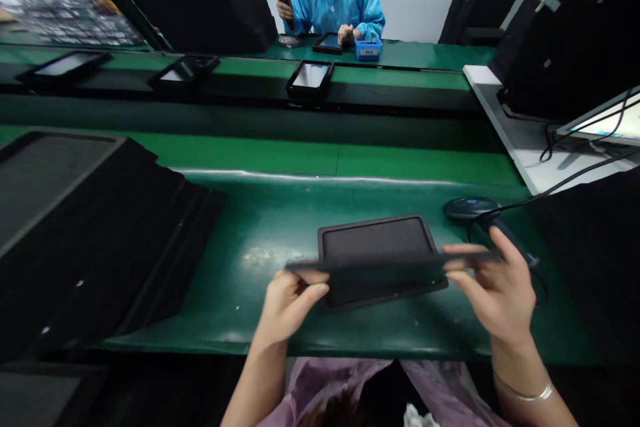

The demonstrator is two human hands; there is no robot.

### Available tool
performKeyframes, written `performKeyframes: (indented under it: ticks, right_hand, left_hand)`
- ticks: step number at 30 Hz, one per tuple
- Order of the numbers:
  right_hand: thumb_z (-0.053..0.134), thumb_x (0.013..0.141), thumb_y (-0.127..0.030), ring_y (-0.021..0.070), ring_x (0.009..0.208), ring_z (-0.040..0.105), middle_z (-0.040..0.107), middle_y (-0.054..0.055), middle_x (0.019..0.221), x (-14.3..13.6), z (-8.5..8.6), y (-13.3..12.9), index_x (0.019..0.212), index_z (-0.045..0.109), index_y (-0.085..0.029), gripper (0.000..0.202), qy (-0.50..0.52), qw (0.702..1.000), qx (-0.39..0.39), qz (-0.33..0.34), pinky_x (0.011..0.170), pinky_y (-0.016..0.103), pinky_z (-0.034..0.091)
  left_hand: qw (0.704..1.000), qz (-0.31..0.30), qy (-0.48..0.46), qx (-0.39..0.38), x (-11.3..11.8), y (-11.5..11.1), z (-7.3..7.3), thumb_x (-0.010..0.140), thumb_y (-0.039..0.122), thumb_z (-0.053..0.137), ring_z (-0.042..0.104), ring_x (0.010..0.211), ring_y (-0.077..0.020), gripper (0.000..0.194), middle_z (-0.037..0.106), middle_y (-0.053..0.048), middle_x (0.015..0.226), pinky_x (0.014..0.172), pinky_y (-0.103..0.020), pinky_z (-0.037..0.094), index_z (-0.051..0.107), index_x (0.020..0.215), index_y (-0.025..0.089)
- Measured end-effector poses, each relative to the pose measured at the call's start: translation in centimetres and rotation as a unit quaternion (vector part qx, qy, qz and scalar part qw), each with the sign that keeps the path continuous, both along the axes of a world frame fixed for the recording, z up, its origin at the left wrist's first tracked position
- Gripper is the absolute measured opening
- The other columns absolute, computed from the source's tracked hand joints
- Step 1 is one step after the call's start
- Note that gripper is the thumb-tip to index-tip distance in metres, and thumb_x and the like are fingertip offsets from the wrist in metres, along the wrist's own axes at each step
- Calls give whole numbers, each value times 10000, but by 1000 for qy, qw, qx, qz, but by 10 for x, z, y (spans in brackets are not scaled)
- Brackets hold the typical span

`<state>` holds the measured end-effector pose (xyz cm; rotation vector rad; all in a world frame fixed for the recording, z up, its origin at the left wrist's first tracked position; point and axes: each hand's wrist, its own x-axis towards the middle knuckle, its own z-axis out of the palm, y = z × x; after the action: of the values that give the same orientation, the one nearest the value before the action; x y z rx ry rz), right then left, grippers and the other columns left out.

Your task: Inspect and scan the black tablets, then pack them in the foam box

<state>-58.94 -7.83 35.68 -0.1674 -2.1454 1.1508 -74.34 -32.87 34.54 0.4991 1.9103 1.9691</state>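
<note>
A thin black panel [385, 271], seen almost edge-on and slightly blurred, is held level between both hands. My left hand [287, 307] pinches its left end, thumb toward me. At the other end, my right hand [505, 290] grips it between thumb and fingers. Under the panel, a shallow black rectangular tray [377, 238] with a raised rim lies on the green work mat; the panel hides its middle. Just beyond my right hand rests a dark handheld barcode scanner [473, 207] with a cable.
Stacked black trays [125, 233] rise at the left. Across the bench, a track carries tablets in black trays, one of them a bright-screened tablet [311, 76]. A blue-sleeved co-worker [367, 3] sits behind a blue bin [369, 50]. A monitor [607, 121] with cables stands right.
</note>
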Motion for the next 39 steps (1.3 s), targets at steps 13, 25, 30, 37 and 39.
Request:
performKeyframes:
  ticks: [13, 25, 30, 37, 39]
  right_hand:
    - [669, 667, -593, 317, 765, 663, 696, 134, 798, -2, -27, 165, 842, 648, -140, 486, -421, 899, 47, -114, 738, 437, 530]
    - [613, 811, -276, 223, 913, 629, 663, 53, 1059, -12, 47, 107, 1067, 640, -188, 273, -416, 841, 43, 343, 785, 291, 491]
    - [608, 783, -232, 194, 806, 618, 670, 33, 941, -17, 49, 100, 982, 629, -179, 206, -420, 843, 82, 325, 708, 262, 467]
    - [667, 738, -232, 212, 880, 636, 695, 42, 984, -10, 27, 124, 1042, 630, -164, 314, -409, 895, 41, 175, 762, 274, 486]
    - [666, 737, -227, 228, 933, 634, 690, 74, 1024, -5, 11, 139, 1091, 607, -145, 368, -395, 915, 22, 77, 823, 313, 494]
  left_hand:
    - [949, 88, -300, 26, 7, 36, -28, 593, 401, 808, 669, 694, -204, 409, 715, -50, 716, 617, -239, 473, 678, 866, 126]
    - [950, 109, -293, -6, 4, 34, -33, 526, 459, 845, 654, 962, -239, 554, 740, -62, 925, 752, -244, 477, 679, 944, 135]
    - [947, 106, -302, -14, 2, 33, -35, 509, 457, 851, 673, 886, -239, 562, 734, -36, 813, 744, -258, 487, 662, 931, 139]
    - [938, 96, -331, -29, 2, 32, -29, 503, 401, 865, 696, 794, -225, 512, 734, 18, 801, 674, -261, 529, 653, 922, 198]
    - [933, 102, -343, -36, 4, 34, -26, 523, 399, 856, 701, 797, -222, 518, 737, 40, 842, 672, -269, 548, 647, 969, 241]
